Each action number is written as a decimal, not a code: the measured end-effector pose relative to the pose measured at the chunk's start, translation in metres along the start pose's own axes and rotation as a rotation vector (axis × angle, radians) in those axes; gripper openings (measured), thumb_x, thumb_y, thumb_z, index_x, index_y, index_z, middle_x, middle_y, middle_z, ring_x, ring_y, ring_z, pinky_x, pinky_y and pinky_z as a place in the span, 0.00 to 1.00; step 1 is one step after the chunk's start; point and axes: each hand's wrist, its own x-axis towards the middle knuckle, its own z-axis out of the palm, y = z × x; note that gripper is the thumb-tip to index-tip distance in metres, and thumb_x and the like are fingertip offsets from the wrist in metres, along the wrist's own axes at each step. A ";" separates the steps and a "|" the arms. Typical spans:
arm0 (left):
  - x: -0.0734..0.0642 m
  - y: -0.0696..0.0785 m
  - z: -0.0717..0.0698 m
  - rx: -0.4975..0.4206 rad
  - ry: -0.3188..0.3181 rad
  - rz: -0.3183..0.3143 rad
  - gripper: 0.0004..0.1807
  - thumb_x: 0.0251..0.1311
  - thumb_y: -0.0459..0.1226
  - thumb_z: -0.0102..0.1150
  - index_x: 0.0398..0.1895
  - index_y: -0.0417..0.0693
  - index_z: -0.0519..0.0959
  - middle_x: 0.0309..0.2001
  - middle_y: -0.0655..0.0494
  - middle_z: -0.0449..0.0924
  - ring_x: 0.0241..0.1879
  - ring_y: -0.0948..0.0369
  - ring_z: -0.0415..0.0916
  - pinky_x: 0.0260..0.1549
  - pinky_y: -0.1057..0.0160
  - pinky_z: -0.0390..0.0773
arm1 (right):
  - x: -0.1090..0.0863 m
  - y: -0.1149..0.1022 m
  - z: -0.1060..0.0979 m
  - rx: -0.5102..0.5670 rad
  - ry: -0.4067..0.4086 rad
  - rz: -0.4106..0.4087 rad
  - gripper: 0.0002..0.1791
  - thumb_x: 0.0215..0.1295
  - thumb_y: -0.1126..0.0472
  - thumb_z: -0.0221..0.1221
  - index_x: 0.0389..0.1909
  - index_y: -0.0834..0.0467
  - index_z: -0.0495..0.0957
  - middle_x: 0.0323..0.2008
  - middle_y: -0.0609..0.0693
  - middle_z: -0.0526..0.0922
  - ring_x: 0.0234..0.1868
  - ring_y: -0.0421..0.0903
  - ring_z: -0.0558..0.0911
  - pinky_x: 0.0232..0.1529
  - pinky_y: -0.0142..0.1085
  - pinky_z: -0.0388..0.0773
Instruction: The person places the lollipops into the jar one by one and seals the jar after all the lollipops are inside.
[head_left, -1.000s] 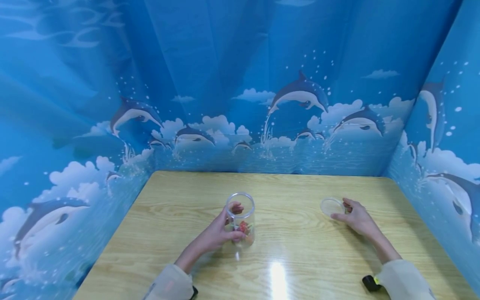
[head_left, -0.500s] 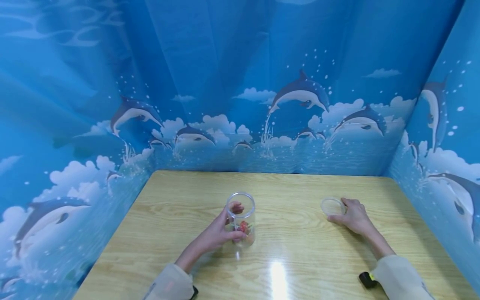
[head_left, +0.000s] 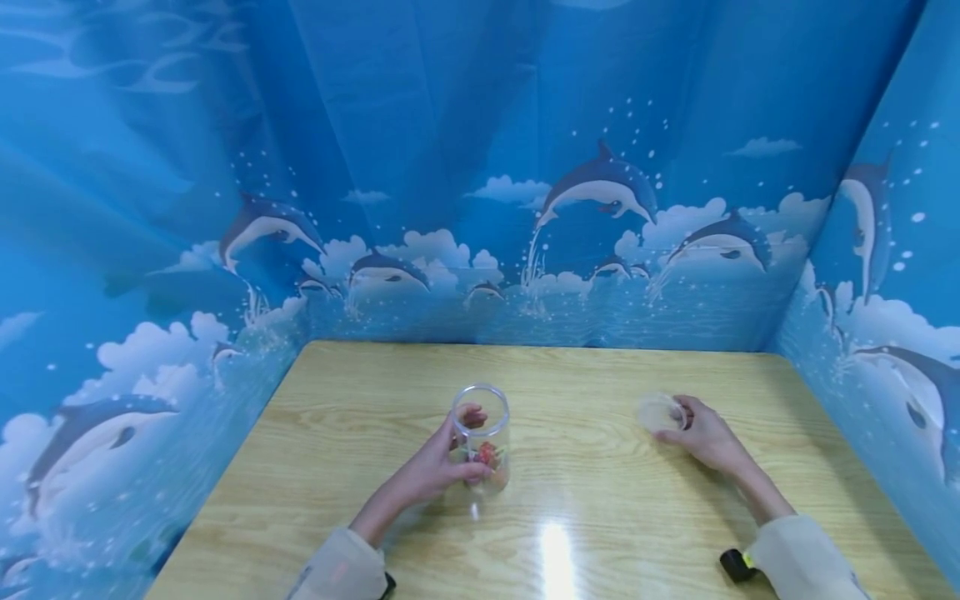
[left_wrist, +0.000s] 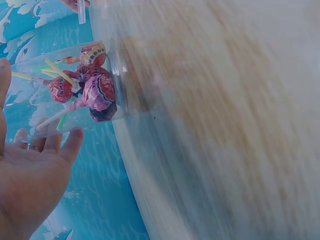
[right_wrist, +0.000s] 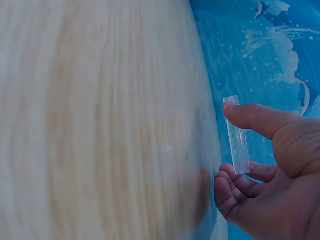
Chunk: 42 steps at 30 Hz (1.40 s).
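Note:
My left hand [head_left: 438, 467] is wrapped round a clear plastic jar [head_left: 498, 473] that stands upright on the table, its round mouth uncovered. Inside, at the bottom, lie several wrapped lollipops [left_wrist: 92, 85], in red and pink wrappers with yellow, green and white sticks. Off to the right, my right hand [head_left: 708, 436] pinches a round translucent lid [head_left: 657, 414] by its edge. In the right wrist view the lid [right_wrist: 237, 140] appears edge-on, between the thumb and the curled fingers, just above the tabletop.
Both hands work over a light wood-grain table [head_left: 577, 467]. Blue curtains [head_left: 465, 167] printed with dolphins hang behind the table and along its sides. A bright light reflection shows near the table's front.
My right hand has shifted slightly to the left, and the lid in it has tilted a little. The left hand and the jar stay where they were.

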 end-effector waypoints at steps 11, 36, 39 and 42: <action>-0.001 0.000 0.000 0.000 0.002 0.005 0.48 0.56 0.37 0.76 0.76 0.42 0.58 0.73 0.41 0.65 0.71 0.36 0.64 0.70 0.32 0.59 | -0.014 -0.059 0.014 0.252 -0.033 -0.067 0.48 0.61 0.63 0.72 0.73 0.77 0.54 0.51 0.64 0.71 0.46 0.53 0.74 0.32 0.31 0.78; -0.001 -0.002 0.000 0.004 0.004 0.004 0.47 0.56 0.39 0.76 0.75 0.44 0.59 0.73 0.42 0.66 0.70 0.36 0.64 0.70 0.31 0.59 | -0.042 -0.179 0.036 0.311 -0.114 -0.346 0.47 0.56 0.63 0.76 0.72 0.71 0.61 0.53 0.62 0.74 0.41 0.53 0.78 0.36 0.32 0.81; -0.001 -0.002 0.000 0.005 0.003 0.008 0.48 0.56 0.38 0.77 0.76 0.43 0.59 0.73 0.42 0.66 0.70 0.36 0.64 0.70 0.31 0.60 | -0.042 -0.185 0.039 0.298 -0.103 -0.370 0.47 0.54 0.64 0.76 0.71 0.71 0.62 0.52 0.61 0.75 0.41 0.54 0.78 0.36 0.31 0.80; 0.000 -0.002 0.000 0.003 0.001 0.012 0.48 0.56 0.38 0.77 0.76 0.42 0.59 0.73 0.42 0.66 0.70 0.36 0.65 0.69 0.31 0.60 | -0.041 -0.190 0.042 0.290 -0.102 -0.382 0.47 0.53 0.65 0.77 0.71 0.71 0.63 0.50 0.60 0.75 0.40 0.53 0.78 0.36 0.31 0.80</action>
